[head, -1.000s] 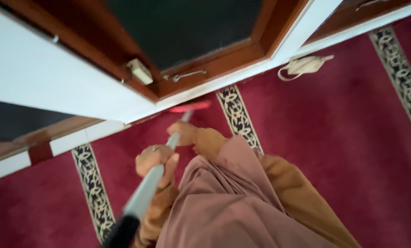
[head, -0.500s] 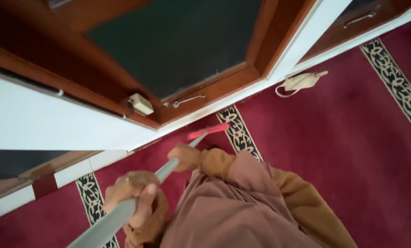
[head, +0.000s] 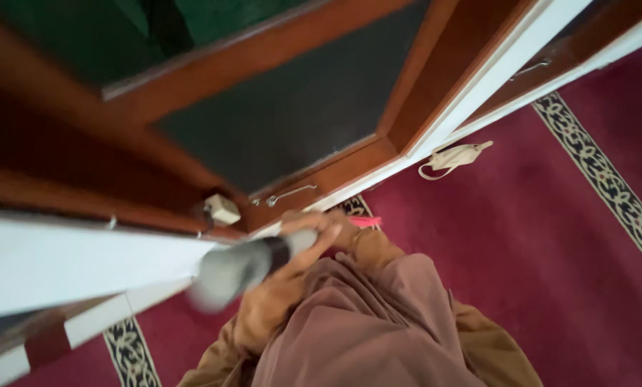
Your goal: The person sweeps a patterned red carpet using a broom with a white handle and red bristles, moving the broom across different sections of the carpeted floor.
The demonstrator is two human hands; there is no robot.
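Head view, looking down our front. Both hands on a grey pole (head: 253,261), which runs from lower left up toward the wall base, near end blurred and big in frame.

Left hand (head: 274,304): wrapped round the pole low on the shaft, fingers curled shut on it, back of the hand toward the camera. Motion blur, so we can't make out single fingers.

Right hand (head: 314,228): further up the pole, closed round it too, just above the dark band on the shaft. Knuckles up, sleeve (head: 367,247) in tan cloth right behind it.

Pole's far end: a pink-red head (head: 367,223) shows just past the right hand, low on the red carpet (head: 521,236), next to the patterned border strip (head: 607,190). Only a sliver visible; we can't tell its shape.

Around: brown wooden window frame (head: 314,179) with dark glass, tilted across the top of frame. Metal hook latch (head: 288,193) on its lower rail, small pale block (head: 222,209) at the frame corner. White wall band (head: 70,269) on the left. A pale face mask (head: 453,156) lies on the carpet at the wall foot, well apart from the hands. Mauve robe (head: 364,330) fills the bottom centre.
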